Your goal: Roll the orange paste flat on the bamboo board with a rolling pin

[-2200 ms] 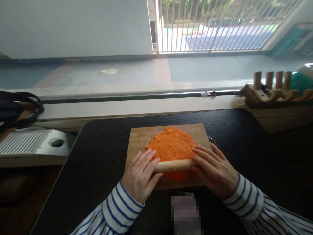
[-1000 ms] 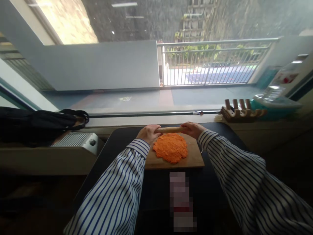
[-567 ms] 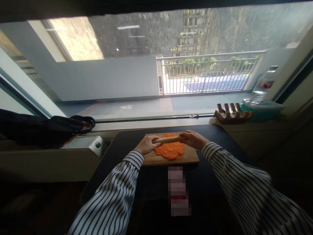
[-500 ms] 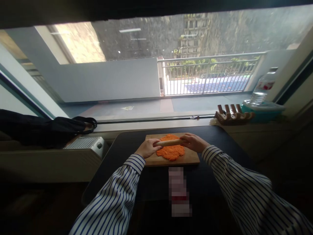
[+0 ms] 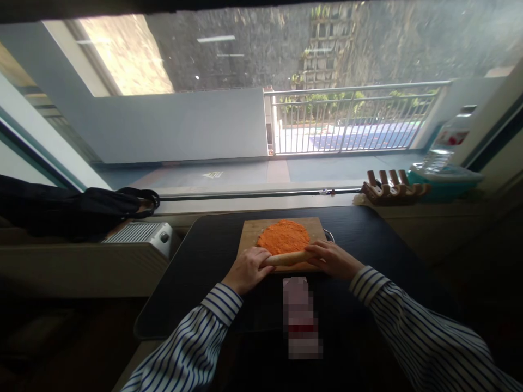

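A flat round sheet of orange dough (image 5: 283,237) lies on a wooden cutting board (image 5: 249,231) on a dark table (image 5: 192,272). A wooden rolling pin (image 5: 288,258) lies across the near edge of the dough. My left hand (image 5: 247,269) presses on the pin's left end, fingers laid over it. On the pin's right end rests my right hand (image 5: 333,259), fingers also over the pin. Both sleeves are white with blue stripes.
A white heater (image 5: 139,234) stands left of the table, with a black bag (image 5: 77,209) behind it. On the window sill at right are a wooden rack (image 5: 392,185), a teal container (image 5: 443,179) and a clear bottle (image 5: 447,141).
Both hands have drawn the rolling pin from the far edge of the dough back to its near edge. The camera view has tilted and shifted as well.
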`<act>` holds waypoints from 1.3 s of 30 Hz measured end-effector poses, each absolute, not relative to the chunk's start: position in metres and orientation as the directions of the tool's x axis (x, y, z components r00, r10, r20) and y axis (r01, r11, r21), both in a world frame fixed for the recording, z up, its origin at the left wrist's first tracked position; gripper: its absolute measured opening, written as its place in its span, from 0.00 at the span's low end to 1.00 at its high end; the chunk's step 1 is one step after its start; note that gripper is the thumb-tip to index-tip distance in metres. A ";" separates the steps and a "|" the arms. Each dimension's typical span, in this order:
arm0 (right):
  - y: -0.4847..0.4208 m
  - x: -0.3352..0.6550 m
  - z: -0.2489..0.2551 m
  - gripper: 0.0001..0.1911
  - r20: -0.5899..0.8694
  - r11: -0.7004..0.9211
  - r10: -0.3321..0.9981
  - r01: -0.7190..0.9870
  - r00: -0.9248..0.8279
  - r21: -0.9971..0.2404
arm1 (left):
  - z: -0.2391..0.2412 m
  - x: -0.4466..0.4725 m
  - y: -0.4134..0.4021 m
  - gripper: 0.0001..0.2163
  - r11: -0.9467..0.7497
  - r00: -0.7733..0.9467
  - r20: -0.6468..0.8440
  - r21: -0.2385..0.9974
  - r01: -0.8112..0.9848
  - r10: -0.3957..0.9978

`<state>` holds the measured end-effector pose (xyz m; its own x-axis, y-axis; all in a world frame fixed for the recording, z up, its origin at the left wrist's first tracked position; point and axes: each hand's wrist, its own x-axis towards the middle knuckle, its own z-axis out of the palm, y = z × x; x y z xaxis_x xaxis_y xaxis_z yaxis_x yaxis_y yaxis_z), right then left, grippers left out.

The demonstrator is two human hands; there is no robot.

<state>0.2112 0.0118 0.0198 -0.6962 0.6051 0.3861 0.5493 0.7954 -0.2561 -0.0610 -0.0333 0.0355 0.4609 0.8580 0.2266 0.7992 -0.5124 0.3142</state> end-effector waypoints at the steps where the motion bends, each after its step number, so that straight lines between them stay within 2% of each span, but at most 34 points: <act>1: 0.009 0.212 0.019 0.12 0.387 0.798 0.602 0.550 -0.698 -0.248 | 0.034 -0.061 -0.034 0.11 -0.519 0.468 0.229 0.303 0.799 0.854; 7: 0.001 0.214 0.013 0.13 0.363 0.801 0.597 0.549 -0.715 -0.236 | 0.028 -0.061 -0.037 0.12 -0.539 0.489 0.235 0.250 0.805 0.840; 17: 0.005 0.210 0.015 0.11 0.426 0.809 0.582 0.545 -0.692 -0.220 | 0.029 -0.064 -0.031 0.11 -0.549 0.490 0.267 0.233 0.803 0.830; 29: 0.030 0.218 0.012 0.14 0.353 0.709 0.701 0.660 -0.620 -0.248 | 0.037 -0.047 0.004 0.08 -0.495 0.455 0.219 0.192 0.847 0.863; 39: 0.026 0.218 0.013 0.12 0.365 0.763 0.644 0.595 -0.672 -0.251 | 0.038 -0.049 -0.015 0.08 -0.496 0.462 0.191 0.208 0.843 0.866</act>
<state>0.2181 0.0256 0.0135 -0.6722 0.6442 0.3650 0.5955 0.7633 -0.2506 -0.0490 -0.0153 0.0381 0.4625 0.8659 0.1907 0.8429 -0.4961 0.2084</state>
